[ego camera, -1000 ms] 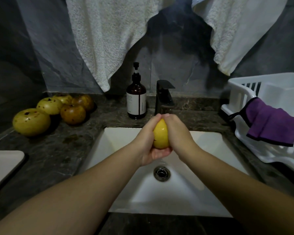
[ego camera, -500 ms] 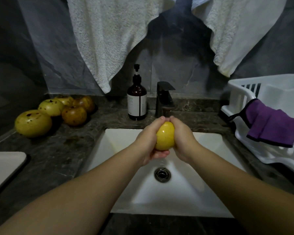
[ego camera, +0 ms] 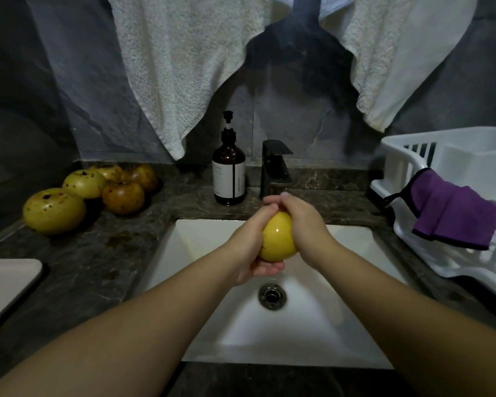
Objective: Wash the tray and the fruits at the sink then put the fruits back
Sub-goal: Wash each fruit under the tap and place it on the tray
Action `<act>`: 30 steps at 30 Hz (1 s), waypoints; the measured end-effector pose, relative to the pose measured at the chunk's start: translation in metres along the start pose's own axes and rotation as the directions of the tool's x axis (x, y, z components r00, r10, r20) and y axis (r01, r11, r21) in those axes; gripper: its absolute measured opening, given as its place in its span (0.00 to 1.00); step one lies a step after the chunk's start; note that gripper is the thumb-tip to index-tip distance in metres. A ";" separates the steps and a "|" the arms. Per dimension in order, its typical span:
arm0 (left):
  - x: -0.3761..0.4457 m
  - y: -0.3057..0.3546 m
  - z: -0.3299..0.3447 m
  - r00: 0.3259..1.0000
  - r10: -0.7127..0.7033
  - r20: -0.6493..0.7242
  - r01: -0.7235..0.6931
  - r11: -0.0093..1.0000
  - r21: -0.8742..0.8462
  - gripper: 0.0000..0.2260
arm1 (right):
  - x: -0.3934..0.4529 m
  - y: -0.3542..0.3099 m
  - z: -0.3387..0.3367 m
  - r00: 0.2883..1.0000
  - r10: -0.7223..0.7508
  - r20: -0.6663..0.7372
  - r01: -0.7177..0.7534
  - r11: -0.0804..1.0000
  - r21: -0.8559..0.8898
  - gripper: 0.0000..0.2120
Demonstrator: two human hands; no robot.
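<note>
Currently, step: washing one fruit, judged from both hands working it under the tap.
fruit in hand: yellow fruit (ego camera: 278, 237) held over the back half of the sink (ego camera: 312, 333), just below the black faucet (ego camera: 274, 167).
left hand (ego camera: 251, 242): cupped under and around the fruit's left side, fingers curled onto it.
right hand (ego camera: 304, 224): wrapped over the fruit's right side and top, fingers curled onto it, fingertips meeting the left hand's at the top.
water: can't tell if it's running; no stream visible.
other fruits (ego camera: 89, 193): five spotted ones bunched at the counter's back left corner, well apart from the sink.
tray (ego camera: 3, 285): pale slab at the counter's left edge, nothing on it, only partly in frame.
progress: probably early to middle; can't tell which of the counter fruits are washed.
next: finish the rub, then set this fruit down on the left. Wet and round, so keep a firm hold leaving the sink.
extras: soap bottle (ego camera: 229, 173) beside the faucet, purple cloth (ego camera: 453, 210) draped on the white rack (ego camera: 441, 156) at the right edge.
</note>
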State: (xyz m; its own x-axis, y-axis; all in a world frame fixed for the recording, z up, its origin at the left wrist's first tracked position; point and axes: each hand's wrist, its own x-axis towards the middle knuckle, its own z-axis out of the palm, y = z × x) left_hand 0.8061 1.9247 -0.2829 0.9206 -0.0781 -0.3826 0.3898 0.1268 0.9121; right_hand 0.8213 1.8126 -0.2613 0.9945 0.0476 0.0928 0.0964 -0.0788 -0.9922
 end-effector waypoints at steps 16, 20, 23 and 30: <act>0.003 -0.001 0.001 0.996 0.086 -0.023 -0.087 0.996 -0.016 0.24 | 0.004 0.001 -0.001 1.000 -0.010 -0.013 0.010 0.998 -0.069 0.14; 0.001 -0.004 0.000 0.999 0.039 -0.036 -0.040 0.999 -0.037 0.29 | -0.001 0.014 0.005 0.985 -0.171 0.030 0.174 0.960 -0.218 0.09; 0.003 -0.007 0.002 0.998 0.034 -0.056 -0.036 0.999 -0.038 0.30 | 0.002 0.009 0.002 0.994 -0.106 0.038 0.110 0.986 -0.124 0.12; -0.001 -0.001 -0.004 0.996 -0.079 0.044 0.084 0.989 -0.125 0.32 | 0.003 0.019 0.005 0.985 -0.173 0.024 0.174 0.960 -0.217 0.11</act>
State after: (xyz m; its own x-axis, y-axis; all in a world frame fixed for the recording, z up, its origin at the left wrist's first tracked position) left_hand 0.8044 1.9284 -0.2842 0.8851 -0.1310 -0.4465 0.4653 0.2427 0.8512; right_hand 0.8263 1.8161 -0.2799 0.9615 0.0846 0.2615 0.2748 -0.2840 -0.9186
